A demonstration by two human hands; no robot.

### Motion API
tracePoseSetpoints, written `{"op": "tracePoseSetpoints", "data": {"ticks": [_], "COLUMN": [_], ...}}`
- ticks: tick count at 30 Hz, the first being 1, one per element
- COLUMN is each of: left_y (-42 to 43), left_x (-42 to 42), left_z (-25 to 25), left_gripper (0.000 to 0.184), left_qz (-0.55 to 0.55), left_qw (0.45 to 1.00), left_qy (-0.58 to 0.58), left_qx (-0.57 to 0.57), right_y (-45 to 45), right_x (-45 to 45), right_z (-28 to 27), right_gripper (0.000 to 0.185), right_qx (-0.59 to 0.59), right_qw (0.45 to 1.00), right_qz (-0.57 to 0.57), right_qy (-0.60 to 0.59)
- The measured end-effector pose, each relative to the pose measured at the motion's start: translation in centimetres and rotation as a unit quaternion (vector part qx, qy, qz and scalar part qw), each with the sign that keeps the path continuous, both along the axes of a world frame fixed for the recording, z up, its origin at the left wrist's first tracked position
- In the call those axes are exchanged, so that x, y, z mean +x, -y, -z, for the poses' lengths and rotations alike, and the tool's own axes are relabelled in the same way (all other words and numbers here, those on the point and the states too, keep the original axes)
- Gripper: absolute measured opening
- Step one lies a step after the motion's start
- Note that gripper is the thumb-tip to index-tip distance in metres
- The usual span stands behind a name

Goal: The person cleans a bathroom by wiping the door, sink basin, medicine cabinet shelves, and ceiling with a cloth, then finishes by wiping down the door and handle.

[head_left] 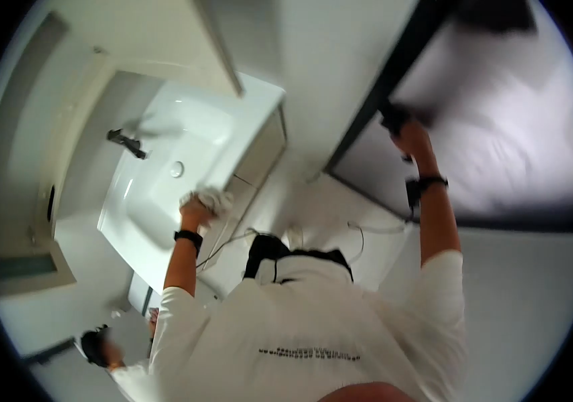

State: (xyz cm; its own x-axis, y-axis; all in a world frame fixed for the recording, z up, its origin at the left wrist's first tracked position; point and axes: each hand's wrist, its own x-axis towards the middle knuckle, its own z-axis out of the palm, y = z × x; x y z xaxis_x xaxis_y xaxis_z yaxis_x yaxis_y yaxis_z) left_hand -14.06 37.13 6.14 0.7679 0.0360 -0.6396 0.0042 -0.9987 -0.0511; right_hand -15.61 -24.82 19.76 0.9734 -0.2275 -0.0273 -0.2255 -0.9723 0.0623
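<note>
The left hand [196, 212] is clamping its fingers on a white cloth [215, 199] — this is covering part of the washbasin's [249, 117] front rim — while the right hand [412, 139] is gripping a dark handle [394, 118].

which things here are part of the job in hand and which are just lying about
Seemingly in use:
crumpled white cloth, in the left hand
blurred black object, at the right hand

Seemingly not in use:
dark metal faucet
round pale drain stopper
thin curving dark cable
</note>
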Motion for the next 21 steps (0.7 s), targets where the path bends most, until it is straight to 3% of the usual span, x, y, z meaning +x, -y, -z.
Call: {"op": "tracePoseSetpoints", "data": {"ticks": [2,5,7,10,12,14,16,17,20,21], "left_y": [-0.5,0.8,0.8,0.3,0.6,0.6,0.5,0.5,0.2,-0.2], "left_x": [-1.1,-2.1,-2.2,-2.3,-3.7,-4.7,-4.0,-4.6,-4.9,-4.6], "left_z": [1.4,1.4,3.3,5.2,6.1,6.1,7.0,7.9,9.6,9.1], "left_gripper": [0.104,0.089,0.082,0.09,0.069,0.06,0.058,0.053,0.057,0.072], "left_qz": [0.018,0.002,-0.009,-0.097,-0.081,-0.07,-0.071,-0.062,-0.042,-0.021], "left_qw": [0.992,0.991,0.991,0.989,0.987,0.987,0.987,0.978,0.94,0.935], "left_qy": [-0.085,-0.076,-0.063,-0.02,0.075,0.094,0.105,0.175,0.337,0.344], "left_qx": [0.095,0.109,0.12,0.109,0.115,0.109,0.1,0.093,-0.019,-0.085], "right_y": [-1.1,-2.2,1.4,0.0,0.2,-2.7,-9.4,-12.5,-22.0,-26.6], "right_x": [0.2,1.0,-0.2,1.3,2.0,2.5,1.0,1.3,2.5,2.7], "right_z": [-0.8,-2.3,2.8,-2.3,-4.4,-7.0,-9.7,-8.9,-0.9,1.2], "right_gripper": [0.046,0.056,0.061,0.066,0.065,0.062,0.059,0.057,0.055,0.059], "right_qx": [0.052,0.051,0.106,0.178,0.028,0.001,-0.047,-0.021,0.133,0.173], "right_qw": [0.998,0.996,0.994,0.965,0.962,0.965,0.994,0.992,0.938,0.922], "right_qz": [0.044,0.053,0.029,0.076,0.045,0.049,-0.038,-0.085,-0.321,-0.344], "right_qy": [-0.009,-0.046,-0.001,-0.177,-0.267,-0.258,-0.088,-0.086,0.002,-0.032]}}
